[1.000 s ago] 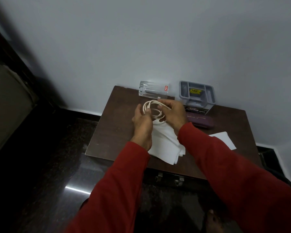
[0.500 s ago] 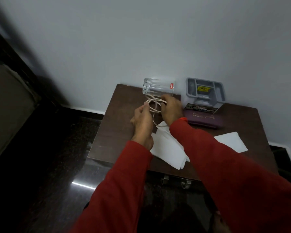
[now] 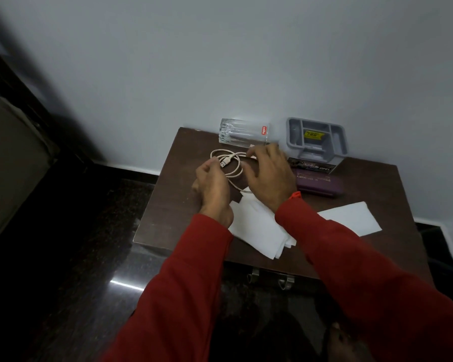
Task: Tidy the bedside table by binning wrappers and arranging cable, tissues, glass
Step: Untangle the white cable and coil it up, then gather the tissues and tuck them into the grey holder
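A white coiled cable [image 3: 228, 163] lies on the dark brown bedside table [image 3: 173, 205], just in front of a clear glass [image 3: 242, 133] that stands against the wall. My left hand [image 3: 212, 184] pinches the cable near its USB plug. My right hand [image 3: 268, 173] rests its fingertips on the coil's right side. A stack of white tissues [image 3: 256, 231] sits under my wrists, and a single tissue [image 3: 356, 220] lies further right.
A grey compartment tray [image 3: 315, 138] on a printed box [image 3: 311, 167] stands at the back right against the wall. A purple case [image 3: 318, 185] lies in front of it. Dark glossy floor lies left of the table, with a bed frame at far left.
Both hands have lowered the coiled cable from mid-air onto the table top in front of the glass. The loops now lie flat and spread.
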